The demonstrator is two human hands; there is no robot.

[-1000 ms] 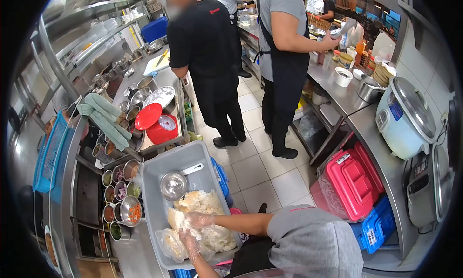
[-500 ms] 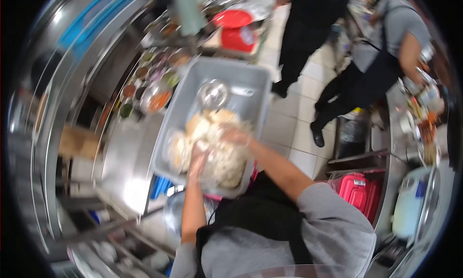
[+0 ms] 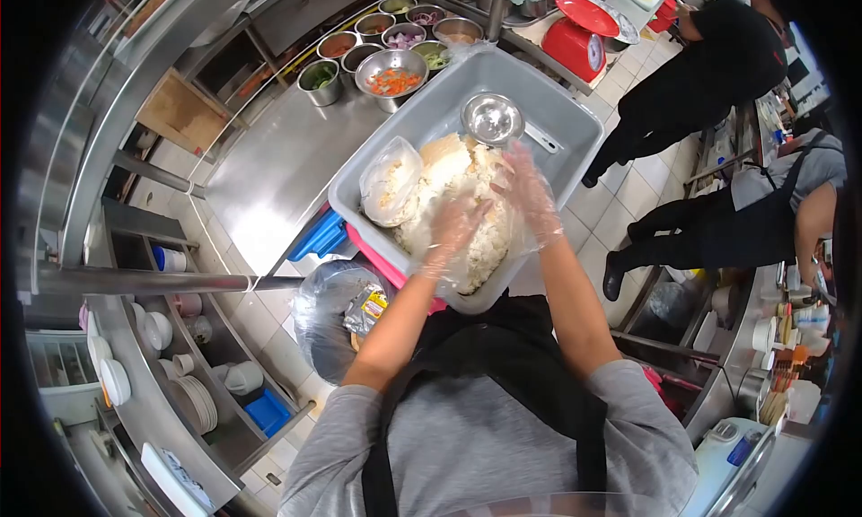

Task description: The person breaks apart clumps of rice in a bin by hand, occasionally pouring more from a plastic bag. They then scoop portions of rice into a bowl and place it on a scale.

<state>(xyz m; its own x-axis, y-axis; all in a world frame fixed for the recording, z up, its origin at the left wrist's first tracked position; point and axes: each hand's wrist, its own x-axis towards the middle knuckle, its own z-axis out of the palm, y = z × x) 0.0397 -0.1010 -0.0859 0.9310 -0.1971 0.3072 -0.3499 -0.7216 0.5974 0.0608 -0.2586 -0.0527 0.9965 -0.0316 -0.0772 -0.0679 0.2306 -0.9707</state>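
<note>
A grey tub (image 3: pixel 355 192) holds a heap of white rice (image 3: pixel 446 171) in its near half. My left hand (image 3: pixel 458 225), in a clear plastic glove, is over the near part of the rice; motion smears its fingers. At the heap's right side is my right hand (image 3: pixel 527 189), also gloved, with its fingers spread apart. Against the tub's left wall lies a clear container (image 3: pixel 391 182) with some rice in it. A steel bowl (image 3: pixel 493 119) rests beyond the heap, beside a white handle (image 3: pixel 542 138).
Steel bowls of cut vegetables (image 3: pixel 392 79) stand on the steel counter (image 3: pixel 269 180) at the left. A red scale (image 3: pixel 575 50) is past the tub. Two people (image 3: pixel 700 64) are at the right. A bag-lined bin (image 3: pixel 332 315) sits below the tub's left side.
The view has turned, so the tub appears further right and tilted. My right hand's fingers have spread at the rice's right side. The person in black has shifted right in view.
</note>
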